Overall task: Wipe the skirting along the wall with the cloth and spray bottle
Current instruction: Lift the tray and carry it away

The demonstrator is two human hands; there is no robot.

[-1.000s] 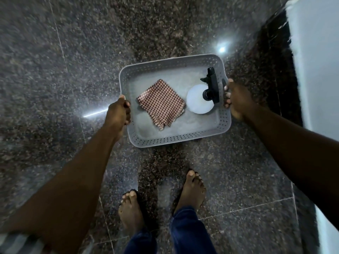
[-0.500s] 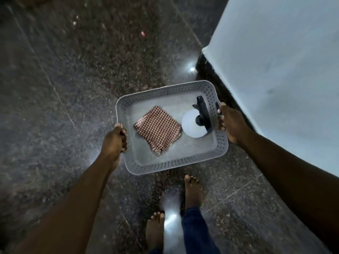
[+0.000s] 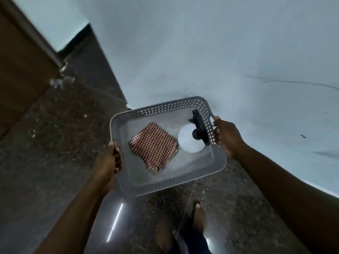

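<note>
- At the bottom of the view we see our bare feet [image 3: 199,216] on the dark speckled floor [image 3: 45,162], blurred, with blue trouser legs [image 3: 194,241] just below them.
- Our two bare forearms reach forward from the lower corners to a grey perforated tray [image 3: 165,186], which we carry above the floor, tilted a little in the frame.
- Our left hand [image 3: 108,162] is curled closed over the tray's left rim, thumb on top and fingers tucked underneath.
- Our right hand [image 3: 228,136] is wrapped closed around the handle cutout on the tray's right side, fingertips showing on the inside of the wall.
- The cloth [image 3: 154,147], a folded red-and-white check, lies flat in the middle of the tray, slightly left of centre.
- The bottle [image 3: 189,141], white with a black trigger head, stands upright just beside the cloth, in the right part of the tray and close to our right hand.
- Beyond the tray, the pale wall [image 3: 220,52] fills the upper right of the view, with a thin dark crack running across it.
- The skirting [image 3: 108,77], a dark band, runs along the foot of the wall away to the upper left; we cannot tell its surface detail through the blur.
- A brown door [image 3: 18,70] stands at the far left.
</note>
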